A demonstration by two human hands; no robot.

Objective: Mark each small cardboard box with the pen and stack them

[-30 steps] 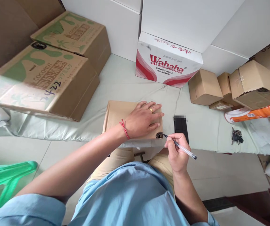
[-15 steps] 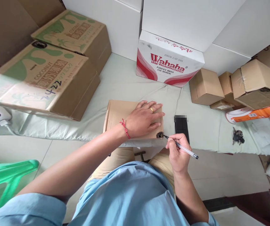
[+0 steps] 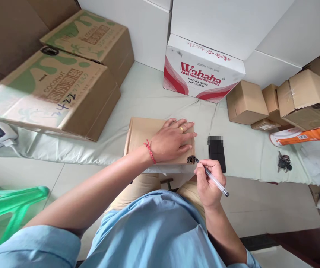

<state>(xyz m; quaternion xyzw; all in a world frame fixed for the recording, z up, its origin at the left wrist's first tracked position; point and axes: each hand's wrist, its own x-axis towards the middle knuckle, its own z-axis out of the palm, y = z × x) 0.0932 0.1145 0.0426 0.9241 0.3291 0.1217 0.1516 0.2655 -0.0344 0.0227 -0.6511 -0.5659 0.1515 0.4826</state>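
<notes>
A flat brown cardboard package (image 3: 141, 134) lies on a pale green cloth-covered surface (image 3: 154, 100) in front of me. My left hand (image 3: 172, 141), with a gold ring and a red wrist cord, rests flat on the package with fingers stretched out. My right hand (image 3: 208, 180) grips a clear pen (image 3: 214, 179) in a writing pinch. The pen's tip touches a dark scribbled patch (image 3: 190, 159) at the package's near right corner.
A black phone (image 3: 217, 154) lies just right of the package, and keys (image 3: 284, 163) farther right. Coconut cartons (image 3: 53, 93) stand at left, a Wahaha water carton (image 3: 201, 72) behind, small brown boxes (image 3: 246, 102) at right. A green plastic stool (image 3: 9, 206) is at lower left.
The pen has tilted steeper as my right hand shifted slightly while its tip stays at the dark patch. My left hand stays flat on the package.
</notes>
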